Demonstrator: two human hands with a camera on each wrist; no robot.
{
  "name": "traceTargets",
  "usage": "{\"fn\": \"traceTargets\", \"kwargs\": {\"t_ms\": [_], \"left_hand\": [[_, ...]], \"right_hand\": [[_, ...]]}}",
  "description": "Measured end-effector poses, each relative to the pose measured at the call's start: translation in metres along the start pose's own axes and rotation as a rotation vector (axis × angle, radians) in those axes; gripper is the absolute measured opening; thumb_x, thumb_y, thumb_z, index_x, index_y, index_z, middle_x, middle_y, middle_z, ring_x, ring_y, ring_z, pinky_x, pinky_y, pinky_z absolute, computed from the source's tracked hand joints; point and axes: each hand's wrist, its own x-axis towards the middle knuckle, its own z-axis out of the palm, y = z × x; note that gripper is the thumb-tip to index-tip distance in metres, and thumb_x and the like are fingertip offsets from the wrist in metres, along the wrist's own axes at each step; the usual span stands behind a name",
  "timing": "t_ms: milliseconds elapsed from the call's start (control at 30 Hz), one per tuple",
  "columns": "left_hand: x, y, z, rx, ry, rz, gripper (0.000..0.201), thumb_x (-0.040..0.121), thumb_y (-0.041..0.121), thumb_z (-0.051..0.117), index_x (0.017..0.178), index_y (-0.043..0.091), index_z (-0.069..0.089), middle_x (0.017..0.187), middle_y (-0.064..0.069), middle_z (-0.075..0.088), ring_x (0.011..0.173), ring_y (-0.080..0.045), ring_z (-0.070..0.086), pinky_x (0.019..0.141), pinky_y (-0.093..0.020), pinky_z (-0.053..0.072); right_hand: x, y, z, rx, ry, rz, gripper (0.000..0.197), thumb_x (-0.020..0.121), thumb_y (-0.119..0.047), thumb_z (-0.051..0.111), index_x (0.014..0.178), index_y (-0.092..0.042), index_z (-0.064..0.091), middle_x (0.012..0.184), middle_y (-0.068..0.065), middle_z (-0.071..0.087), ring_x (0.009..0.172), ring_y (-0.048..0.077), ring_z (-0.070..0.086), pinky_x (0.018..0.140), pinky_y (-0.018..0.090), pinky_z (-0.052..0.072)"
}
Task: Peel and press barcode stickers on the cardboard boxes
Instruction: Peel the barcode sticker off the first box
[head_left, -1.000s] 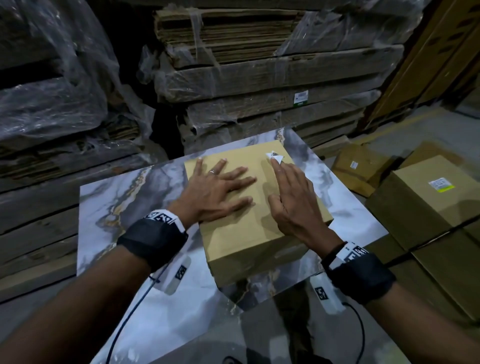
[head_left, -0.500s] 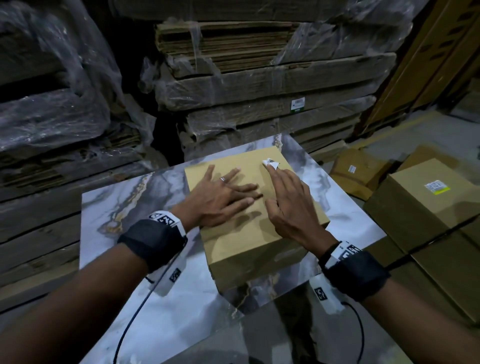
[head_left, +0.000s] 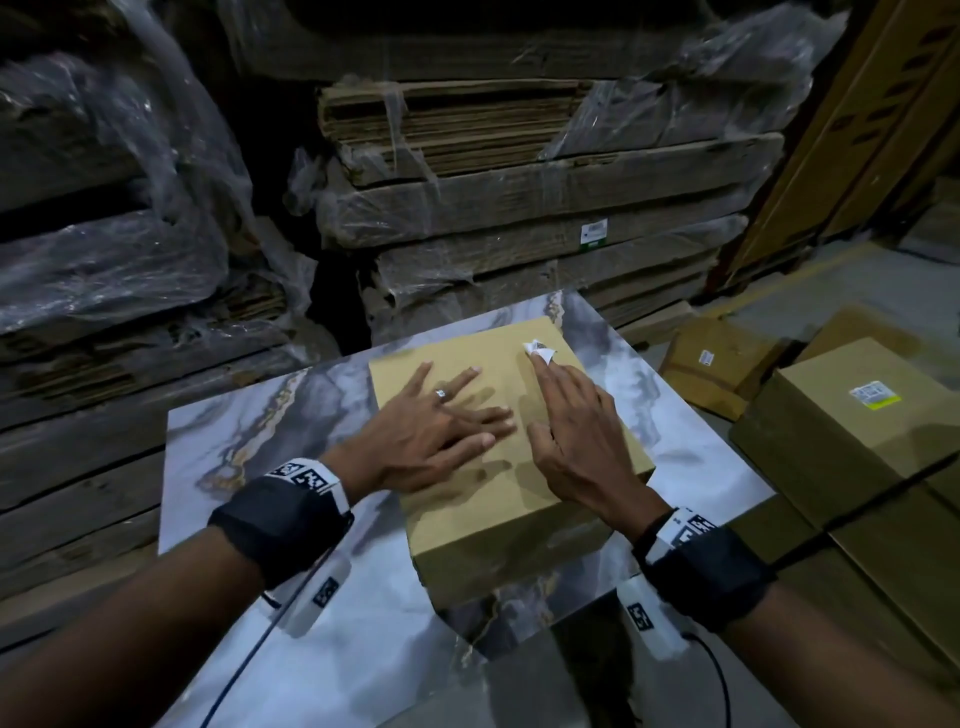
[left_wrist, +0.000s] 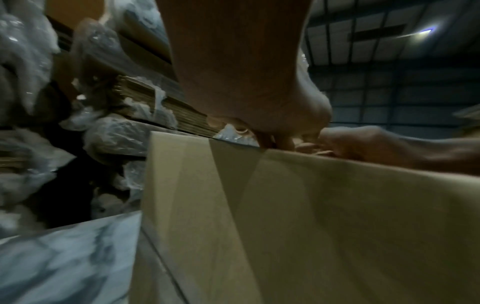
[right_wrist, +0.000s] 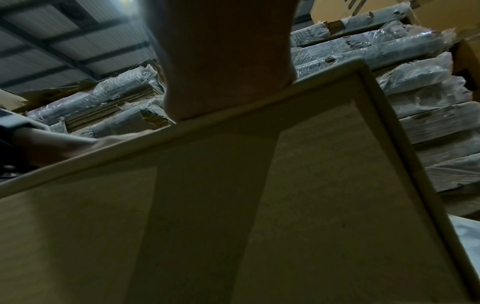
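A tan cardboard box (head_left: 498, 499) lies on the marble-patterned table (head_left: 249, 415). My left hand (head_left: 441, 421) rests flat on the box top, fingers spread and straight. My right hand (head_left: 571, 415) lies flat beside it, fingers stretched toward the far right corner, fingertips touching a small white barcode sticker (head_left: 538, 349) that looks crumpled and partly lifted. The wrist views show only the box side (left_wrist: 311, 216) (right_wrist: 233, 205) and the heel of each hand on its top edge.
Stacks of flattened cardboard wrapped in plastic (head_left: 519, 171) rise behind the table. To the right stand more boxes, one with a yellow-edged label (head_left: 875, 396) and a smaller one with a white label (head_left: 706, 357). The table's near edge is close to my wrists.
My right fingertips slid forward along the box top up to the sticker. My left hand shifted slightly and stays flat. The camera tilted a little, so everything sits lower in the head view.
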Motion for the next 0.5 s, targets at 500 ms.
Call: {"fn": "traceTargets", "kwargs": {"t_ms": [500], "left_hand": [[-0.011, -0.002, 0.009, -0.088, 0.041, 0.101, 0.054, 0.107, 0.053, 0.015, 0.156, 0.037, 0.031, 0.164, 0.021, 0.019, 0.155, -0.012, -0.014, 0.125, -0.054, -0.002]], "right_hand": [[-0.002, -0.002, 0.000, 0.045, 0.046, 0.012, 0.081, 0.084, -0.040, 0.029, 0.161, -0.017, 0.023, 0.164, 0.004, 0.033, 0.146, 0.022, 0.035, 0.118, 0.045, 0.031]]}}
